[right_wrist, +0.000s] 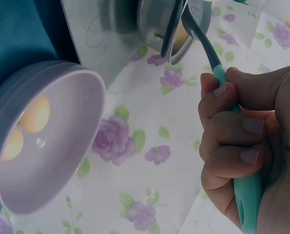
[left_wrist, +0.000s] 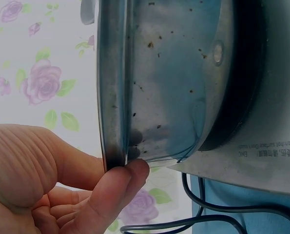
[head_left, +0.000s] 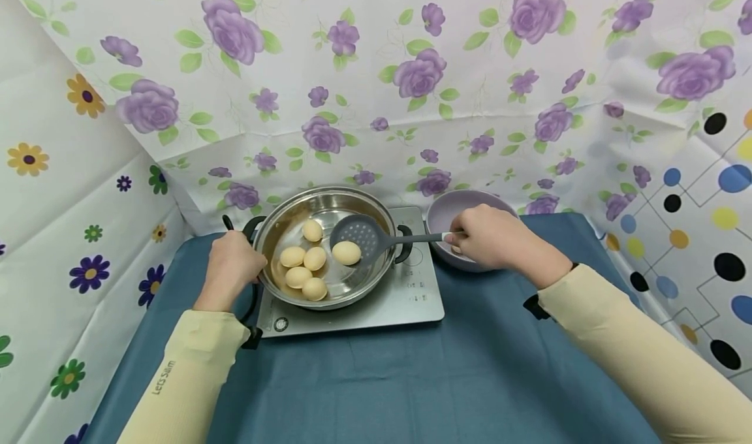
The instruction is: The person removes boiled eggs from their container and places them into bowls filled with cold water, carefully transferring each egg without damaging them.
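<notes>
The left hand (head_left: 229,268) pinches the rim of the pot (head_left: 331,202); the right hand (head_left: 490,236) is wrapped round the slotted spoon (head_left: 355,230), whose handle runs leftward into the pot. There an egg (head_left: 346,253) overlaps the spoon's near edge; resting on it or not, I can't tell. The bowl (head_left: 442,214) sits just beyond the right hand.

backdrop (head_left: 376,91) is printed with purple roses | tablecloth (head_left: 376,385) is coloured blue | bowl (head_left: 438,214) is tinted mauve | skimmer (head_left: 358,230) is coloured grey (its grip (right_wrist: 248,200), green) | eggs (head_left: 314,258) are toned beige

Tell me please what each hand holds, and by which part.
Left hand: pan, pinched at its rim. Right hand: slotted skimmer, gripped by its handle.
</notes>
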The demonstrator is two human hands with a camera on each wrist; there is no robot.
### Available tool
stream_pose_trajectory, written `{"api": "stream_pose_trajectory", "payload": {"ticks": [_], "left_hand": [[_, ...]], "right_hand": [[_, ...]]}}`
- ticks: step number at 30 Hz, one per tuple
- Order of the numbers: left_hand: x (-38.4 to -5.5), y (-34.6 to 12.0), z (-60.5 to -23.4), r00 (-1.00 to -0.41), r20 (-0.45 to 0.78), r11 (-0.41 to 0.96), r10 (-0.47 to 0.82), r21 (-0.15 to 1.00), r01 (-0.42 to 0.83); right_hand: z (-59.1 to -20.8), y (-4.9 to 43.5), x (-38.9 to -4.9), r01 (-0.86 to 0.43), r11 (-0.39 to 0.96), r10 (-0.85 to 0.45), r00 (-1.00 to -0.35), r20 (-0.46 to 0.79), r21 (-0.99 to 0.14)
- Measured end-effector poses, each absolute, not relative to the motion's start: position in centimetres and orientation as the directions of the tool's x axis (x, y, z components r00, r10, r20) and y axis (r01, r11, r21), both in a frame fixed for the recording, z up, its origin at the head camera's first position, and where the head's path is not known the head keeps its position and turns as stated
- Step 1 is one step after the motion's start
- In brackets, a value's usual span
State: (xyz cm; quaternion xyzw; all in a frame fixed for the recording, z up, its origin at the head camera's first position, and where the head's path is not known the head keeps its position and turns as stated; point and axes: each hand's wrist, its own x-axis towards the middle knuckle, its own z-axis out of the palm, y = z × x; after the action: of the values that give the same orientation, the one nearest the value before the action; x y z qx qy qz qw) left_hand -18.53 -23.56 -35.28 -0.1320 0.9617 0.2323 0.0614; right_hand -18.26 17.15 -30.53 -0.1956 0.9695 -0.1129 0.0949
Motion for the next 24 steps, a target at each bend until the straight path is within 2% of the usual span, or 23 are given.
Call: {"api": "stream_pose_trajectory", "payload": {"ticks": [10, 24], "left_hand": [[-18.6, -23.6, -35.2, -0.962, -0.170, 0.861, -0.213, 0.433, -0.267], [-18.5, -23.7, -35.3, -0.957, -0.189, 0.857, -0.219, 0.431, -0.281]], "right_hand": [[-30.0, 18.7, -18.4, -0.307, 0.900, -0.367, -0.916, -0.160, -0.310], [-29.8, 20.6, -18.6, -0.289, 0.905, -0.348, -0.925, -0.151, -0.313]]}}
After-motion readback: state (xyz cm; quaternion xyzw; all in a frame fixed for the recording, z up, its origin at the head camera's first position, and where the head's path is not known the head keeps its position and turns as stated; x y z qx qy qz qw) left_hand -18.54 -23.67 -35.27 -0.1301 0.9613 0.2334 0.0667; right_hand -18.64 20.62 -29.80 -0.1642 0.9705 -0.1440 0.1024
